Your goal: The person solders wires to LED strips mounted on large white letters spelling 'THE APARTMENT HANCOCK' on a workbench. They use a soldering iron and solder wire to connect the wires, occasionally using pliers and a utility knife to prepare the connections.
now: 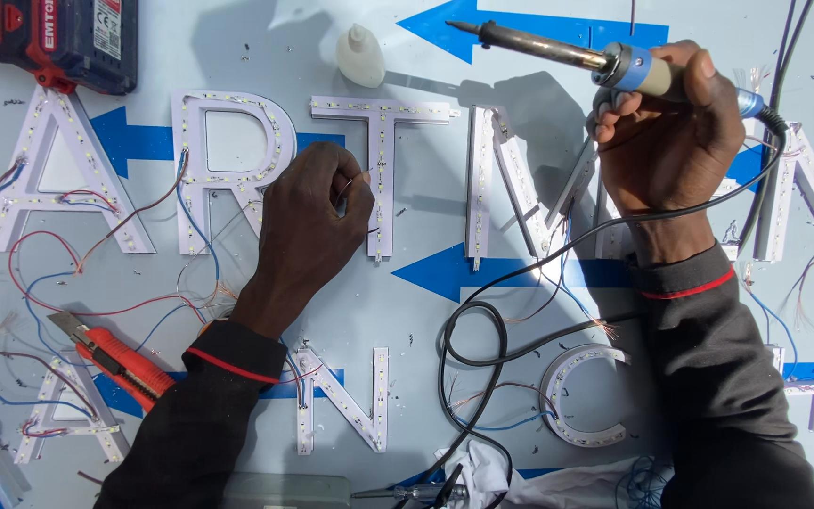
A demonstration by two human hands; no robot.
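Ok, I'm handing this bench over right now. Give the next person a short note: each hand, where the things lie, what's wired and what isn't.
Left hand: pinching thin wire ends beside the T letter.
Right hand: gripping the soldering iron, tip raised off the board, pointing left.
Nearby: orange utility knife lower left, small white bottle above the T.
Done: LED strips sit in the letters; red and blue leads run between A and R.
Left: loose bare wire ends show at several letters.

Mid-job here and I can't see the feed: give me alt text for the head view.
A person's left hand pinches a thin wire at a T-shaped sign letter lined with LED strips, while the right hand holds a soldering iron raised above the pale board. More wired letters, an orange utility knife and a small white bottle lie around.
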